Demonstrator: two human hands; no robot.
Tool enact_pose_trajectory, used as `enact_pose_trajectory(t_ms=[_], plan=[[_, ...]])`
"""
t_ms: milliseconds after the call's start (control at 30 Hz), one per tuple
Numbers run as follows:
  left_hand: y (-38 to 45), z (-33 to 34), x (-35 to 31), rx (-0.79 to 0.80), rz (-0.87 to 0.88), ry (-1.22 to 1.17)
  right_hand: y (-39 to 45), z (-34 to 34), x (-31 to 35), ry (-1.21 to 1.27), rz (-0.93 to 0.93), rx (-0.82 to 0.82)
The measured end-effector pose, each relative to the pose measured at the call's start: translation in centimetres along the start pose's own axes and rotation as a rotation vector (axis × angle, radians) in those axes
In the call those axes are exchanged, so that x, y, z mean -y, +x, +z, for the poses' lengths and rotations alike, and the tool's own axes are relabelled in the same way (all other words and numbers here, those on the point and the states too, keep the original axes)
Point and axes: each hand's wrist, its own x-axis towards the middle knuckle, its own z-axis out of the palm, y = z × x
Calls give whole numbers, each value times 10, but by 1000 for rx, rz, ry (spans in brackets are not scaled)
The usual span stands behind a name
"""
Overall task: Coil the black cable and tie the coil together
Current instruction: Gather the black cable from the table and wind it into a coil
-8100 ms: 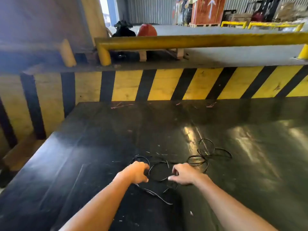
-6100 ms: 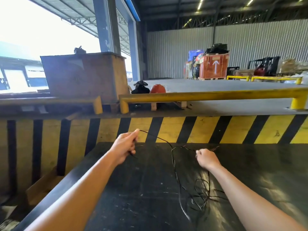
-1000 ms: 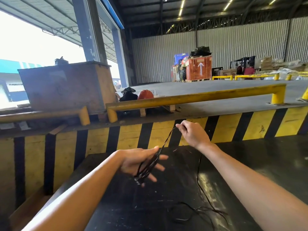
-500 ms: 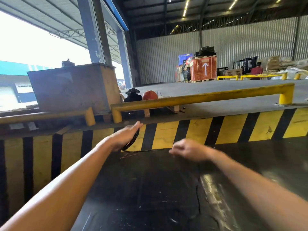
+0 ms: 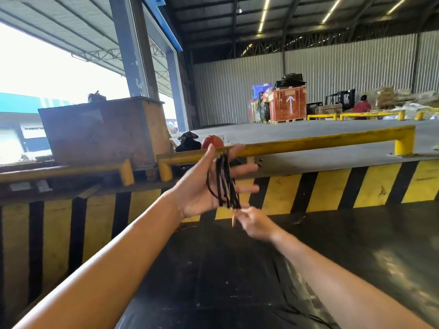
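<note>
The left hand [image 5: 204, 186] is raised in front of the yellow rail [image 5: 308, 142], palm turned inward and fingers spread wide, its grip open yet carrying the black cable [image 5: 224, 182], whose loops hang in a narrow bundle over the palm between thumb and fingers. Just below that bundle the right hand [image 5: 255, 225] reaches up with fingertips pinched together at the lowest loops, though blur hides whether its grip actually has hold of a strand. Both forearms stretch out above the black counter [image 5: 356, 245], which runs up to the yellow-and-black striped wall [image 5: 332, 188] under the rail.
</note>
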Motion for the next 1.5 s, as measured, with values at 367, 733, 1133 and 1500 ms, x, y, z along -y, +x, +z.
enact_pose_trajectory(t_ms=[367,733,1133,1500], plan=[[-24,-62,0,-565,-246,1417,-11,-36,44,-329,-161,223],[-34,-24,16,67,-325,108,0,-60,12,-366,-62,-149],[-18,-60,4,-920,57,783,-17,-22,11,-510,86,6],[-38,-7,37,67,-400,157,-3,-63,5,-453,153,-226]])
